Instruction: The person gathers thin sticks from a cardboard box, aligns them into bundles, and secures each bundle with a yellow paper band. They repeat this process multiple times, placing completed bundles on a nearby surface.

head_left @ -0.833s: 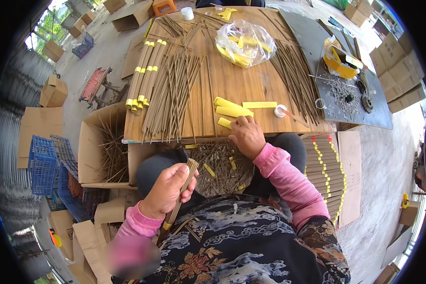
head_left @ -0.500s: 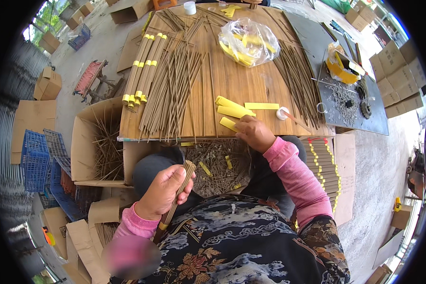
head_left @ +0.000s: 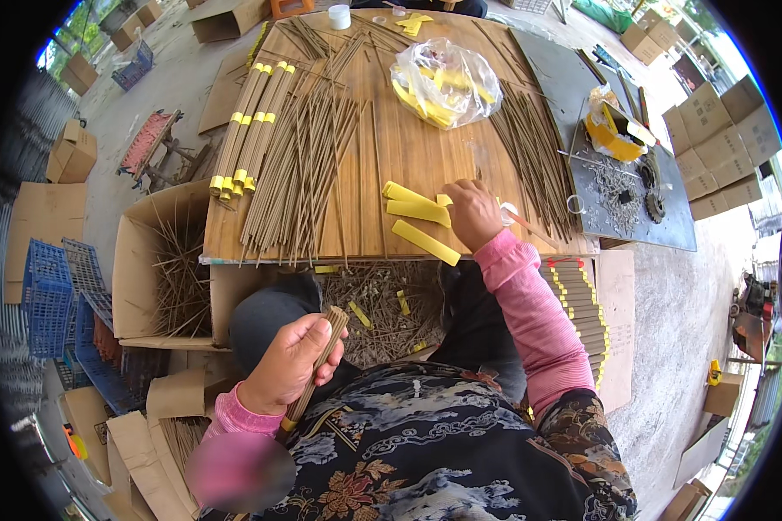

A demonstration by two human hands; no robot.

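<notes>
My left hand (head_left: pixel 294 360) is closed round a bundle of thin brown sticks (head_left: pixel 328 328), held tilted over my lap, with a yellow band near its lower end. On the wooden table, my right hand (head_left: pixel 475 217) has its fingers bent down over a yellow paper strip (head_left: pixel 444 200); only the strip's left end shows. Just left of that hand lie more yellow strips (head_left: pixel 417 209), some curled together, and a single flat strip (head_left: pixel 426 242) nearer the table edge. A small white pot (head_left: pixel 507 214) sits partly hidden behind my right hand, a flat brownish stick (head_left: pixel 530 227) beside it.
Loose sticks (head_left: pixel 300 174) cover the table's left; banded bundles (head_left: pixel 252 126) lie beyond them. A clear bag of yellow strips (head_left: pixel 447 82) sits at the back. On the right are a dark metal plate (head_left: pixel 669 208) and more sticks (head_left: pixel 539 156). A cardboard box (head_left: pixel 139 286) stands left.
My right hand has moved from the near flat strip to the strip behind it, uncovering the near one. My left hand keeps its bundle. The whole view has shifted slightly.
</notes>
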